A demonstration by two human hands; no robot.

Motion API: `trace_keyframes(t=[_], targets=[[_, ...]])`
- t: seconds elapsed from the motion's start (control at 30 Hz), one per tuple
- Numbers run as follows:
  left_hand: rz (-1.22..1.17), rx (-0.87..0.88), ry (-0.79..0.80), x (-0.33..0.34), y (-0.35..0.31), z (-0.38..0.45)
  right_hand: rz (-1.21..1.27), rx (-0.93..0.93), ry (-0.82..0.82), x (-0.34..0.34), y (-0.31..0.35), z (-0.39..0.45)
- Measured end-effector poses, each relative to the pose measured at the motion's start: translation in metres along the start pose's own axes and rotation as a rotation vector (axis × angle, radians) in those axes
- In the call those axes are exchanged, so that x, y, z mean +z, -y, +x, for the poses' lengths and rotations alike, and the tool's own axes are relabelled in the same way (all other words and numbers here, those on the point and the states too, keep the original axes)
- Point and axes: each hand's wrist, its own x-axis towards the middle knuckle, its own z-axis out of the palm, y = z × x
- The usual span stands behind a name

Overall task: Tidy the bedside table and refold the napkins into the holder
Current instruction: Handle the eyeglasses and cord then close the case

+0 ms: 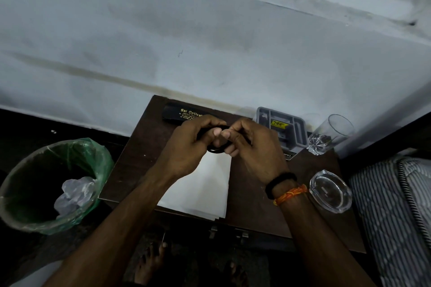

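Observation:
Over the dark wooden bedside table (140,170), my left hand (189,147) and my right hand (254,147) meet. Both grip a small black object with a rounded loop (215,149), likely a pair of glasses; most of it is hidden by my fingers. Under my hands lies a stack of white napkins (205,184), flat, reaching the table's front edge. A black spectacle case (179,113) with gold lettering lies at the back of the table. The grey plastic holder (296,130) with compartments stands at the back right.
A clear drinking glass (331,135) leans at the back right corner. A glass ashtray (330,191) sits on the table's right side. A bin with a green liner (53,184) and crumpled paper stands left of the table. Striped bedding (396,216) lies right. The wall is close behind.

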Motion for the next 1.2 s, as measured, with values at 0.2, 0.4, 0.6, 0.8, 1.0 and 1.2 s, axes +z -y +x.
trace_keyframes(t=[0.2,0.4,0.6,0.8,1.0,1.2], targets=[[0.292,0.133,-0.02,0.0,0.002,-0.004,-0.077,0.012,0.051,-0.002,-0.004,-0.001],[0.291,0.013,-0.059,-0.005,0.002,-0.003,-0.499,-0.105,0.103,-0.015,-0.019,0.002],[-0.047,-0.197,0.077,-0.007,0.0,-0.003,-0.73,-0.149,-0.004,-0.012,-0.021,0.006],[-0.353,-0.237,0.099,-0.005,-0.013,-0.003,-0.412,-0.186,-0.243,-0.011,-0.013,0.006],[-0.198,-0.11,0.019,0.002,-0.011,-0.002,0.267,0.164,-0.268,-0.002,-0.001,0.005],[-0.07,0.013,-0.071,0.004,-0.012,-0.003,0.757,0.422,-0.138,-0.002,0.007,0.001]])
